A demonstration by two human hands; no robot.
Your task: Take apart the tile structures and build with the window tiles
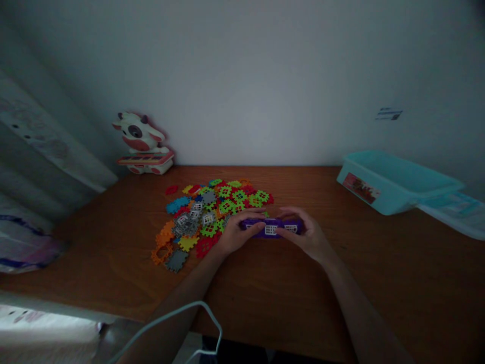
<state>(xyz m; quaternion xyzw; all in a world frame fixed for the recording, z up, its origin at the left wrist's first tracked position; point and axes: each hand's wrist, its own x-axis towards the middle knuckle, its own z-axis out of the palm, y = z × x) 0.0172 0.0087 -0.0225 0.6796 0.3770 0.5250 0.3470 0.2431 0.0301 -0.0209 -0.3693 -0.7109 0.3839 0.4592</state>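
A purple block strip with white window inserts is held just over the wooden table, directly in front of me. My left hand grips its left end, thumb along the near face. At the other end, my right hand closes round it with the thumb pressing near the middle window. Fingers hide both ends and most of the back side. Left of the strip lies a heap of flat interlocking toy pieces in green, red, orange, grey, yellow and blue, some with window grids; my left hand is beside its right edge.
On the table, a turquoise plastic bin stands at the right, with a translucent lid beside it. A cow-shaped toy keyboard sits at the back left. A pale cable loops across the lower front. A wall closes the back.
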